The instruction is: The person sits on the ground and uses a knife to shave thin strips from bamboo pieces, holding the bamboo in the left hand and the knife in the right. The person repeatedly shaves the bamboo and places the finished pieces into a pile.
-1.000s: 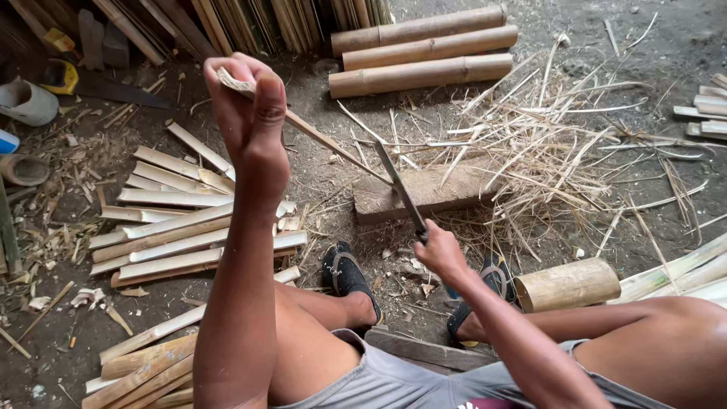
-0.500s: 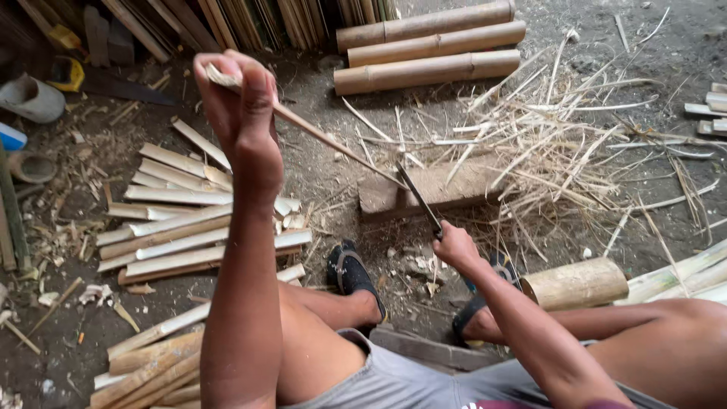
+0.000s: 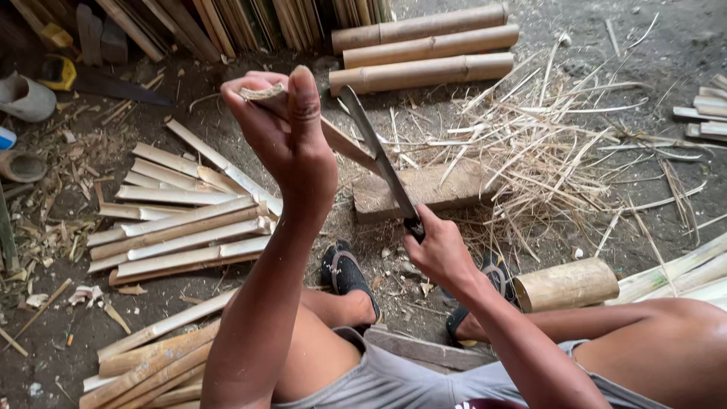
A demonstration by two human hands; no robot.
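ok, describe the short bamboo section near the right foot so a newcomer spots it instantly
Start at the wooden block on the dirt floor in front of the seated person, then drop toward the right foot. Just right of that foot lies the short bamboo section, on its side. Unlike the three long bamboo poles at the top and the flat split slats on the left, it is stubby, whole and round.

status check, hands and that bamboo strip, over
Left hand raised, gripping bamboo strip by its end. Right hand holds knife, blade against the strip. Wooden block lies beneath, shavings beside it.
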